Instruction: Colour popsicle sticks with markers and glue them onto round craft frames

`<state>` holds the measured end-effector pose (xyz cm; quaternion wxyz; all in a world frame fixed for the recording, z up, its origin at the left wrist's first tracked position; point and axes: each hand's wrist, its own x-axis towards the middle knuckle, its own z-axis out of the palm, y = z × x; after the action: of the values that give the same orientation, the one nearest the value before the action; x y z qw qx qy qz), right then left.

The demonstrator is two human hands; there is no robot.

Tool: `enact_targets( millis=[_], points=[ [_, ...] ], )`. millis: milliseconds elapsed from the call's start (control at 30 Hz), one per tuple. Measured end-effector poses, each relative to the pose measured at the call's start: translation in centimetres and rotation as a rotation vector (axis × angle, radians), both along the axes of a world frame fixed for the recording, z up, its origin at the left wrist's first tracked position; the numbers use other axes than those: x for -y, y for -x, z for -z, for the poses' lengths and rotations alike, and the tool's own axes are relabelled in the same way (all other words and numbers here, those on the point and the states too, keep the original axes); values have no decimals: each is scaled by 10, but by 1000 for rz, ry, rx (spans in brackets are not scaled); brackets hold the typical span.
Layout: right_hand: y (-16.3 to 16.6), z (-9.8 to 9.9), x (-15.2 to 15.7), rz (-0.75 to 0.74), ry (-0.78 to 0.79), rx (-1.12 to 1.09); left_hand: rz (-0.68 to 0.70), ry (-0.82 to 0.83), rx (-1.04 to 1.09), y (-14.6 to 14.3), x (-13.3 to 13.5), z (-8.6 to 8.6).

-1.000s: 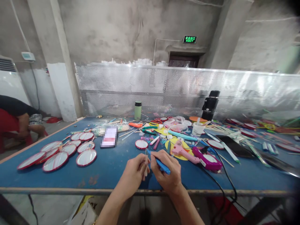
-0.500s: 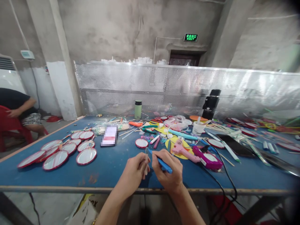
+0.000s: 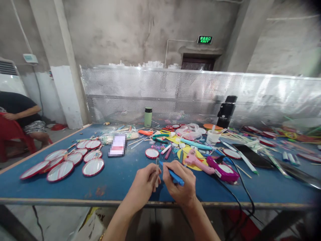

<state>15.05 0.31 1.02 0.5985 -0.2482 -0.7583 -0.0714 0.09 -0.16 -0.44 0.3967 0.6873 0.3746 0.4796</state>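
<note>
Near the front edge of the blue table, my left hand (image 3: 144,182) is closed on a craft stick (image 3: 157,163), pale, flat and round-ended, held upright. My right hand (image 3: 182,184) grips a blue marker pen (image 3: 177,177) as if writing, its tip close beside the stick's upper part. Whether tip and stick touch I cannot tell. Just beyond my hands lies a small round red-rimmed disc (image 3: 151,153). A pink glue gun (image 3: 198,161) rests to the right of my right hand, partly over a yellow round piece.
Several red-rimmed discs (image 3: 93,167) spread over the left side. A phone (image 3: 117,146) lies behind them. A purple device (image 3: 223,169) with black cables, a dark phone (image 3: 252,156) and pens are at right. A green bottle (image 3: 148,117) and black flask (image 3: 226,111) stand at the back.
Both hands, the stick and the marker stay almost where they were. The view shifts very slightly. At far left, the seated person's forearm and hand have moved up a little.
</note>
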Motion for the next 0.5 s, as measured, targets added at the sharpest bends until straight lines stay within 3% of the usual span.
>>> enact_targets(
  millis=[500],
  points=[
    [1,-1,-2,7,-21,-15,-5,4,-3,0,0,1]
  ],
)
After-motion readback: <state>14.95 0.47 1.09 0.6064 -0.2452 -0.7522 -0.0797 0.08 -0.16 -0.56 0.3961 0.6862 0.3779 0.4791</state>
